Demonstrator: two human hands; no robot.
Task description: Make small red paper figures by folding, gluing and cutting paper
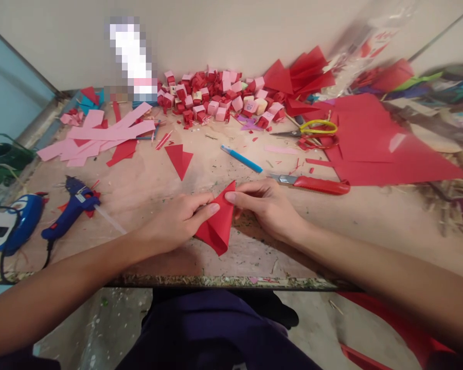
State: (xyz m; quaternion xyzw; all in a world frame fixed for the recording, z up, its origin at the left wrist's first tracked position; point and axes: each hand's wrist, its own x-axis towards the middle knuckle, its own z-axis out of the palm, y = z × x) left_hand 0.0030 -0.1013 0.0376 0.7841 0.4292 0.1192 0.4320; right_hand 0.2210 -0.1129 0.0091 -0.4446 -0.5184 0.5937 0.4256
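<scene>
A folded piece of red paper (220, 226) is held between both hands just above the table's front part. My left hand (181, 218) pinches its left side, thumb on top and fingers behind. On the upper right edge, my right hand (266, 205) grips the same paper between thumb and fingers. The paper tapers to a point at the top, and its lower end curls open. Beyond the hands lie a small folded red paper piece (179, 159), a blue pen (242, 158) and a red-handled utility knife (316, 184).
Yellow-handled scissors (318, 127) lie by large red sheets (370, 139) on the right. Pink paper strips (104, 134) and a blue glue gun (71, 208) are on the left. Small red and pink paper cubes (216, 95) are heaped against the wall.
</scene>
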